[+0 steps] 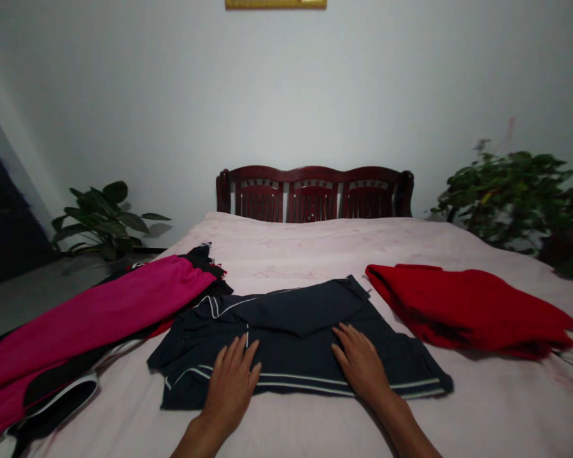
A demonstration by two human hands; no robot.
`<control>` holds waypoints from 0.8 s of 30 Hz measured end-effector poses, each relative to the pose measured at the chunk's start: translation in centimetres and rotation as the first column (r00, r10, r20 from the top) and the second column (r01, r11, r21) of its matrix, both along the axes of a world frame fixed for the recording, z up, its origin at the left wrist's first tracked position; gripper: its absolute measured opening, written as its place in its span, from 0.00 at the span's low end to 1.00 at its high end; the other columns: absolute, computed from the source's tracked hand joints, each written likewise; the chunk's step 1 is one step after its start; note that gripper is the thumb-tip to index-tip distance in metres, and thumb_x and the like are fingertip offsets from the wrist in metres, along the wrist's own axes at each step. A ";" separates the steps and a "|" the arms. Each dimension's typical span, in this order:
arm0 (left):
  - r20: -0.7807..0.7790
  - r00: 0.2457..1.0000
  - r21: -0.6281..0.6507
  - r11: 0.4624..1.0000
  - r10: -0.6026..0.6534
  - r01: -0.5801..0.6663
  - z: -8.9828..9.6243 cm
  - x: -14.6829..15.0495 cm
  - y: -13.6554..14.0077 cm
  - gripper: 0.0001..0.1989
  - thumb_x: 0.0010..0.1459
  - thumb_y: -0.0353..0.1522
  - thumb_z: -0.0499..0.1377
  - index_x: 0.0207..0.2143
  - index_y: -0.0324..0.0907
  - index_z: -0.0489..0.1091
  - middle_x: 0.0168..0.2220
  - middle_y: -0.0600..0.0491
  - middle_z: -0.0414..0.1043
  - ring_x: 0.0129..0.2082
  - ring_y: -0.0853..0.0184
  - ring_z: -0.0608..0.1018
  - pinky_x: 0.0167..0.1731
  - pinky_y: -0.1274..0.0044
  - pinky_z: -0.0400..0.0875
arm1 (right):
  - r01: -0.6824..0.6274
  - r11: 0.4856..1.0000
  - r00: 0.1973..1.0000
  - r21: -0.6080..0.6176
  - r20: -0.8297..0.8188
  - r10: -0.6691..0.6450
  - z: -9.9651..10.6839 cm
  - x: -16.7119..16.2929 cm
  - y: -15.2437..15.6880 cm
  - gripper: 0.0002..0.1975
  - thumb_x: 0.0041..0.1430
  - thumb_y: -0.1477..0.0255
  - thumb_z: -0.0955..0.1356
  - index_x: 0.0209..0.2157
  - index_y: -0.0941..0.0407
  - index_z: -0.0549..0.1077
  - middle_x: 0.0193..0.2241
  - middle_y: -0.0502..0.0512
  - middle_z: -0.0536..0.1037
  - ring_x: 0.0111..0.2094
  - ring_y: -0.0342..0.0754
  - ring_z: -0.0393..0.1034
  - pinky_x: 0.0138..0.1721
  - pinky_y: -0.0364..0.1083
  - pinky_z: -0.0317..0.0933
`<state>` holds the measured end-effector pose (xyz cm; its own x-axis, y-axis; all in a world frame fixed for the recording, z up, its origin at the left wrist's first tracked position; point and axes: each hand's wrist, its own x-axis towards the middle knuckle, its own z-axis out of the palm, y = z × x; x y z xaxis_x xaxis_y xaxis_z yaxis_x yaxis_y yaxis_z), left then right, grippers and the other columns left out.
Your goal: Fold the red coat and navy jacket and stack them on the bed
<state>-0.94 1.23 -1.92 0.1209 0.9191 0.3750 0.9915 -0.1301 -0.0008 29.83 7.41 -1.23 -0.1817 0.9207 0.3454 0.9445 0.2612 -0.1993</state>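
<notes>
Dark navy trousers (296, 318) with white side stripes lie spread across the pink bedsheet in front of me, one leg partly folded over the other. On their near left part rests my left hand (232, 375), palm down with the fingers stretched out. My right hand (361, 359) lies flat on the near right part, fingers extended. Neither hand grips the cloth. The waist end seems to be at the left and a leg end at the right, beside the white stripes.
To the left, a magenta garment (105, 305) lies over dark clothes with white trim. A folded red garment (472, 308) is on the right of the bedsheet (286, 248). Beyond stand a dark red wooden bench back (314, 194), a left plant (105, 216) and a right plant (516, 197).
</notes>
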 end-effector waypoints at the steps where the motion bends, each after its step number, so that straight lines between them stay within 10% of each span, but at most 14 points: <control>1: -0.003 1.000 -0.003 1.000 0.000 0.000 0.0 0.0 0.0 0.22 0.65 0.34 0.52 0.61 0.48 0.65 0.63 0.47 0.63 0.62 0.57 0.67 0.60 0.60 0.61 | 0.000 1.000 1.000 0.002 0.002 0.000 0.0 0.0 0.0 0.23 0.66 0.64 0.59 0.57 0.56 0.71 0.60 0.59 0.69 0.63 0.55 0.59 0.64 0.57 0.51; 24: 0.045 0.999 -0.009 1.000 0.005 -0.005 0.0 0.0 -0.1 0.22 0.65 0.35 0.51 0.61 0.48 0.65 0.64 0.48 0.63 0.63 0.57 0.66 0.61 0.60 0.60 | 0.006 1.000 1.000 -0.030 0.005 -0.005 0.4 -0.1 -0.2 0.24 0.66 0.63 0.58 0.57 0.56 0.71 0.61 0.59 0.68 0.63 0.55 0.58 0.64 0.57 0.50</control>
